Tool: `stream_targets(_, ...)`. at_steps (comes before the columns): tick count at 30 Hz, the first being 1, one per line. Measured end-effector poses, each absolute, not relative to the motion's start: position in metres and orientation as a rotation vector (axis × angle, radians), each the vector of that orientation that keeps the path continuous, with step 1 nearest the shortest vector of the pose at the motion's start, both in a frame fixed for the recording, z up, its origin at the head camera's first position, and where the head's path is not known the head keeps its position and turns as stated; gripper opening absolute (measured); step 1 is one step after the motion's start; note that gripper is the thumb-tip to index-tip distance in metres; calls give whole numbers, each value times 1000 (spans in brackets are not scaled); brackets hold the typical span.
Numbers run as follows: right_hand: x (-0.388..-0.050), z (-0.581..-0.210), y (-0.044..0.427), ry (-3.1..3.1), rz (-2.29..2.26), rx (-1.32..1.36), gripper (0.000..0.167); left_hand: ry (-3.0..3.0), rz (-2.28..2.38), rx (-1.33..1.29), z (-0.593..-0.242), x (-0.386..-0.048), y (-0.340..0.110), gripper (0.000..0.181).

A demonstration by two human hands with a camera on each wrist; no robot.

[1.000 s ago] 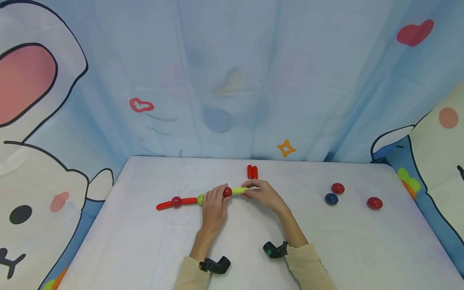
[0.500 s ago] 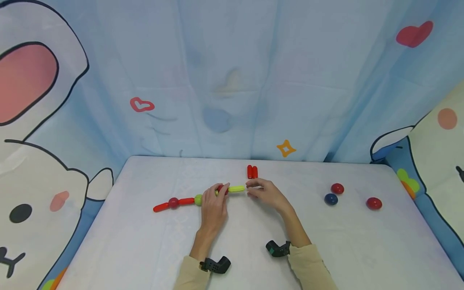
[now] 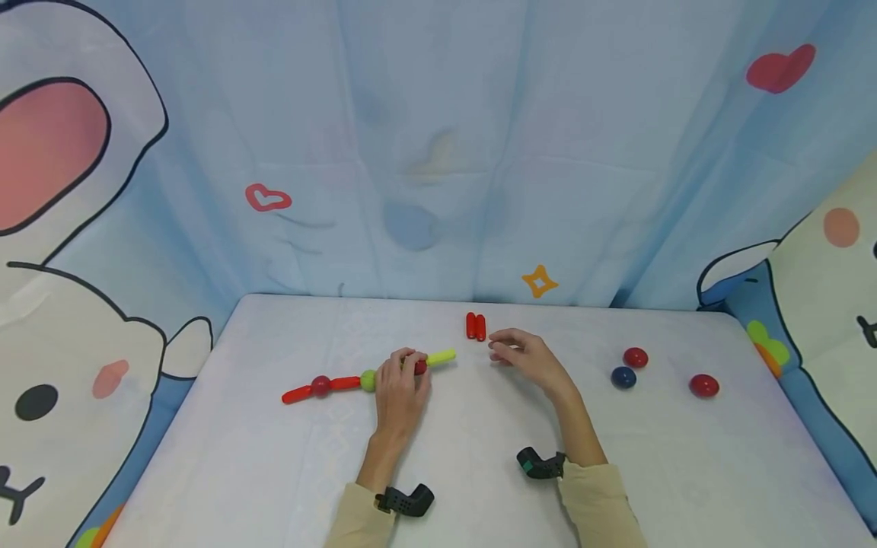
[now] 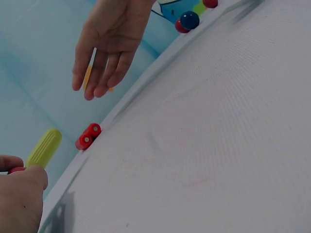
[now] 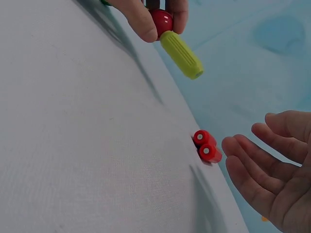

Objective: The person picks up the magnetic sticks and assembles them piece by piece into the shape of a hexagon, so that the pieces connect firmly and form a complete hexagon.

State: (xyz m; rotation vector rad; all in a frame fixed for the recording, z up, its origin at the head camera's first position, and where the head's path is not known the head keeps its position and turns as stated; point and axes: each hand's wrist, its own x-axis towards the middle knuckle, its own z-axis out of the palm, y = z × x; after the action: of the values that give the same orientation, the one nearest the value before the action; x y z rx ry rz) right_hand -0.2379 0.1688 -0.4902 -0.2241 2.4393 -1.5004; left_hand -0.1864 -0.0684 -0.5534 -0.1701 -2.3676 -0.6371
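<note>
My left hand point(image 3: 399, 396) holds a chain of toy rods and balls, its thumb and fingers round the red ball point(image 5: 162, 22) near the right end. From that ball a yellow-green ribbed rod point(image 3: 441, 356) sticks out, its far end free. Left of the hand the chain shows a green ball point(image 3: 368, 380), a red rod point(image 3: 345, 383), another red ball point(image 3: 320, 386) and an end red rod point(image 3: 297, 394). The hand covers the part between. My right hand point(image 3: 533, 364) hovers over the table with loosely bent fingers, holding nothing, right of two red rods point(image 3: 476, 326).
Right of my right hand lie a red ball point(image 3: 636, 357), a dark blue ball point(image 3: 623, 377) close to it, and another red ball point(image 3: 704, 386) farther right. The white-covered table point(image 3: 479, 472) ends at a light blue curtain point(image 3: 438, 228).
My right hand has let go of the yellow-green rod and moved right, away from it. My left hand has shifted the chain slightly left, and its yellow-green end tilts up more.
</note>
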Motion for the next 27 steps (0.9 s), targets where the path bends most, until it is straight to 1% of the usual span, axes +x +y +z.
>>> stream_targets(10,-238,-486,174,2479,-1473,-191,42,-2329,-612,-231,-553,-186,-68,26)
stream_targets(16,-237,-481,176,2498,-1467,-210,41,-2374,-622,-258,-553,-184,-69,23)
stream_targets(27,-225,-461,197,2576,-1418,-376,39,-2413,-604,-259,-553,-183,-68,22)
